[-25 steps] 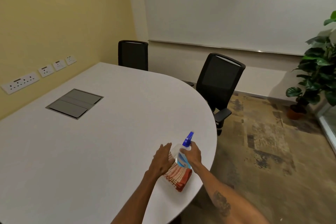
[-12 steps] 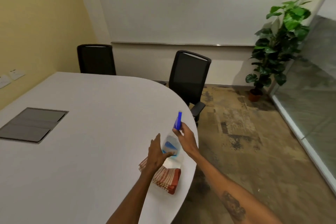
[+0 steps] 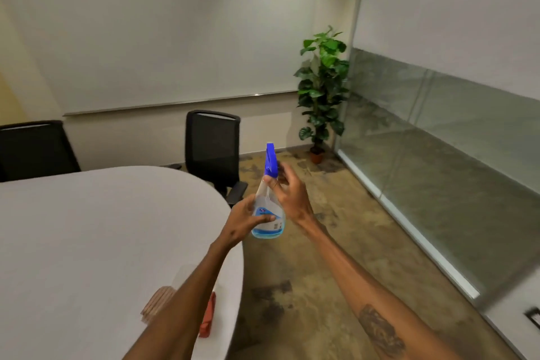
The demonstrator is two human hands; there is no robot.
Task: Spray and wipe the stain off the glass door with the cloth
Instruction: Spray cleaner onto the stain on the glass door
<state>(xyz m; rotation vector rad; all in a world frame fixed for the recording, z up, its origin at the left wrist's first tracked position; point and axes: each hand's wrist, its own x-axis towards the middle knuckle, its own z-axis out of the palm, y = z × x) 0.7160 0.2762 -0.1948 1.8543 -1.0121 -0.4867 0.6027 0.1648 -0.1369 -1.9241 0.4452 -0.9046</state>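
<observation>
Spray bottle point(image 3: 268, 207) now lifted clear of the tabletop point(image 3: 87, 242), left hand point(image 3: 247, 221) and right hand point(image 3: 287, 197) fingers clamped on it; cloth point(image 3: 157, 302) left behind near edge, glass door point(image 3: 438, 131) right, unsprayed.

L hand point(image 3: 248, 221): I see fingers curled round spray bottle point(image 3: 268, 213) body, thumb on near side, gripping it upright.
L arm: bare forearm runs up from bottom centre, angled right, wrist straight.
R hand point(image 3: 289, 196): at bottle neck, just under the blue head; fingers loosely spread, thumb on neck. Can't tell if it's gripping.
R arm: bare forearm comes from bottom right, tattoo on inner side, wrist bent slightly inward.
</observation>
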